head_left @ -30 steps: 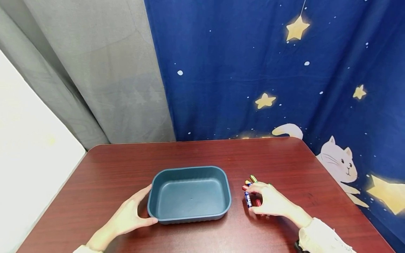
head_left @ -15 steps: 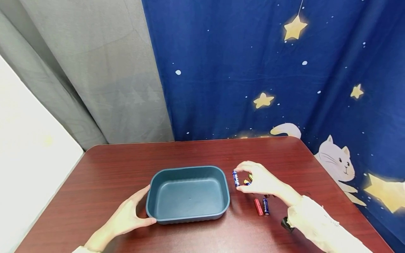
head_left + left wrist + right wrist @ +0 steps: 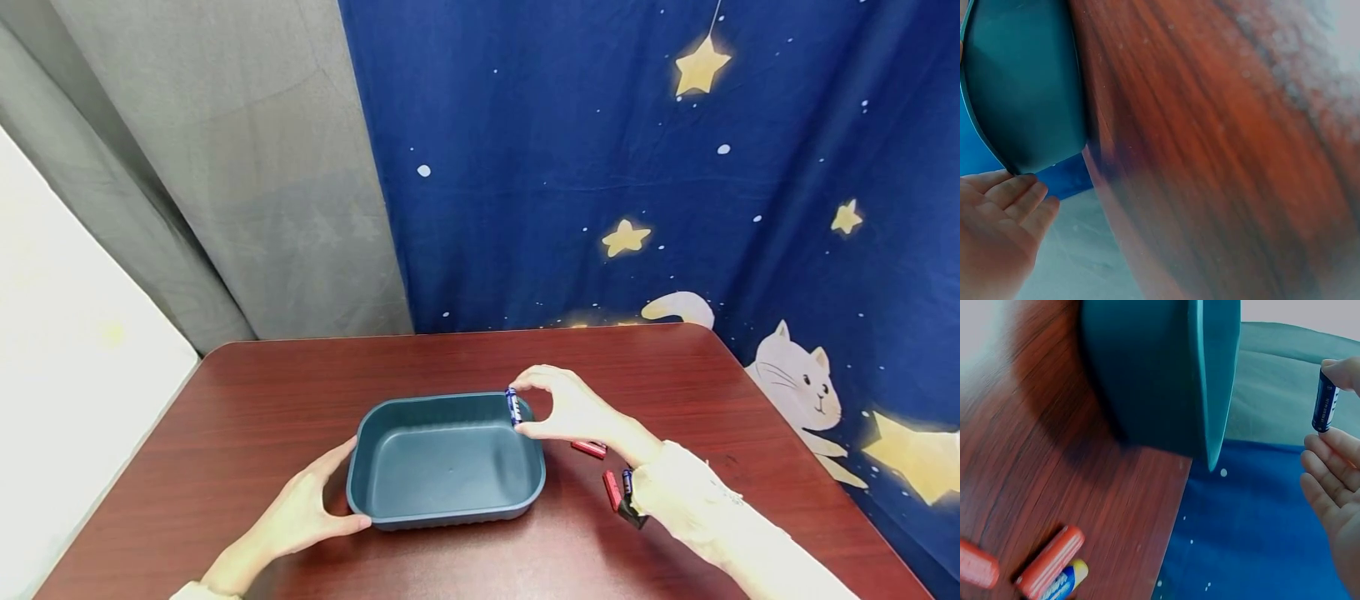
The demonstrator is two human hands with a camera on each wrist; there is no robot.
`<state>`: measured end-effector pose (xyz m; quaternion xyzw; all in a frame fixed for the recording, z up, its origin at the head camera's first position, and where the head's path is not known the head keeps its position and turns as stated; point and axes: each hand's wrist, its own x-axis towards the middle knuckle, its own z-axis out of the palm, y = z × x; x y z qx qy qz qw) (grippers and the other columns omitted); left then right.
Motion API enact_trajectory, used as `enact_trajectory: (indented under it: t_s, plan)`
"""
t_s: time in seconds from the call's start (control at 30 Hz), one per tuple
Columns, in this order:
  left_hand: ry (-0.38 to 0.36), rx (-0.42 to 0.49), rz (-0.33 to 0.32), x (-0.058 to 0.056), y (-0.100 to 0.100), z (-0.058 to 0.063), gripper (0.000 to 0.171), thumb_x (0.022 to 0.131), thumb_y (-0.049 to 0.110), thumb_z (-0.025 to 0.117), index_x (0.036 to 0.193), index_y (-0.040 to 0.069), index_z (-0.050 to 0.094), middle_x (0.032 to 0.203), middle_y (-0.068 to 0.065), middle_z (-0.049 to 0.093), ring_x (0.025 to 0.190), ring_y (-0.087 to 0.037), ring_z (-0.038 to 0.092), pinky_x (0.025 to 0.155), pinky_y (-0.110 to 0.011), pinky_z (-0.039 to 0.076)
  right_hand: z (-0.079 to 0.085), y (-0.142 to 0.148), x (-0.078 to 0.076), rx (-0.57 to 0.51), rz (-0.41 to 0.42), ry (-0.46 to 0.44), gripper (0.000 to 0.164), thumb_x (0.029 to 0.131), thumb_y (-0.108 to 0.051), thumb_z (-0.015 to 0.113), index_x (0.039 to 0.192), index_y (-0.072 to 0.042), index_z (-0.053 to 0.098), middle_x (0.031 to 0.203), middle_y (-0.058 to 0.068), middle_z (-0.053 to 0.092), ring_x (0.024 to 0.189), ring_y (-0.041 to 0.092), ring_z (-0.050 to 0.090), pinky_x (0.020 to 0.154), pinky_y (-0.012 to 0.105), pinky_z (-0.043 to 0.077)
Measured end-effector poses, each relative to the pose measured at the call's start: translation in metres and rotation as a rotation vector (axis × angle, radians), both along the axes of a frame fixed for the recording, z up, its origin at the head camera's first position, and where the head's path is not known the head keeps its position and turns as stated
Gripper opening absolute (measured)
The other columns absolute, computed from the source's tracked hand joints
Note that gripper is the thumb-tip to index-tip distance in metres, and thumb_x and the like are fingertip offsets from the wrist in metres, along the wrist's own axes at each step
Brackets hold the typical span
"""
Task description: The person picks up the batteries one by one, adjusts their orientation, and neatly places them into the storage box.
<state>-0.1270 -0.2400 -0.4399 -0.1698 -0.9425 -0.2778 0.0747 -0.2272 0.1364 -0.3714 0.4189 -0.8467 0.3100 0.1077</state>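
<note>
A blue-and-white battery [image 3: 513,407] is pinched lengthwise between the thumb and a fingertip of my right hand [image 3: 573,410]. In the head view it overlaps the far right corner of a dark teal plastic bin [image 3: 450,523]; the right wrist view shows the battery [image 3: 1325,403] held up past the bin rim [image 3: 1199,381]. No objects show inside the bin. My left hand [image 3: 296,515] rests at the bin's left end, fingertips along the side and thumb at the near corner. The left wrist view has these fingers [image 3: 1016,197] nearly straight against the rim.
On the wooden table [image 3: 300,383], right of the bin, lie red batteries [image 3: 612,490] and a blue one [image 3: 627,479], partly behind my right forearm. A blue-and-yellow battery [image 3: 1067,581] shows beside a red one in the right wrist view. Curtains [image 3: 525,167] hang behind.
My right hand has picked the blue battery from the group and carried it up and left to the bin's far right corner. My left hand has stayed at the bin.
</note>
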Motion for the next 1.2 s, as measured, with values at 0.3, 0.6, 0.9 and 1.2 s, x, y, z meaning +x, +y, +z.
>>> enact_trajectory:
  t_s: [0.3, 0.6, 0.9, 1.2]
  plan:
    - [0.007, -0.003, 0.015, -0.001, 0.0, -0.002, 0.099, 0.056, 0.054, 0.079, 0.139, 0.02, 0.037, 0.134, 0.007, 0.045, 0.118, -0.013, 0.045, 0.092, -0.032, 0.039, -0.008, -0.036, -0.004, -0.014, 0.014, -0.041, 0.044, 0.064, -0.033, 0.078, 0.101, -0.012, 0.066, 0.097, -0.006, 0.062, 0.093, 0.011, 0.057, 0.083, 0.027, 0.046]
    - [0.009, 0.01, 0.016, -0.001, -0.001, -0.002, 0.099, 0.057, 0.055, 0.078, 0.139, 0.018, 0.038, 0.133, 0.004, 0.046, 0.117, -0.016, 0.046, 0.091, -0.036, 0.04, -0.021, -0.073, 0.001, 0.033, 0.001, -0.082, 0.045, 0.065, -0.034, 0.077, 0.102, -0.011, 0.066, 0.099, -0.001, 0.063, 0.095, 0.01, 0.056, 0.085, 0.026, 0.046]
    - [-0.02, 0.035, 0.014, -0.002, 0.001, -0.002, 0.098, 0.059, 0.057, 0.076, 0.138, 0.014, 0.038, 0.133, -0.001, 0.047, 0.117, -0.021, 0.047, 0.091, -0.049, 0.041, -0.03, -0.102, 0.016, -0.081, -0.008, -0.249, 0.045, 0.069, -0.029, 0.077, 0.107, -0.009, 0.064, 0.102, 0.001, 0.063, 0.096, 0.011, 0.057, 0.086, 0.024, 0.046]
    - [-0.018, 0.039, 0.011, -0.002, 0.0, -0.002, 0.097, 0.059, 0.055, 0.077, 0.138, 0.012, 0.038, 0.132, -0.003, 0.048, 0.116, -0.022, 0.048, 0.09, -0.049, 0.042, -0.038, -0.13, 0.029, -0.001, -0.047, -0.307, 0.045, 0.07, -0.031, 0.076, 0.107, -0.008, 0.065, 0.102, 0.001, 0.063, 0.094, 0.011, 0.057, 0.081, 0.02, 0.046]
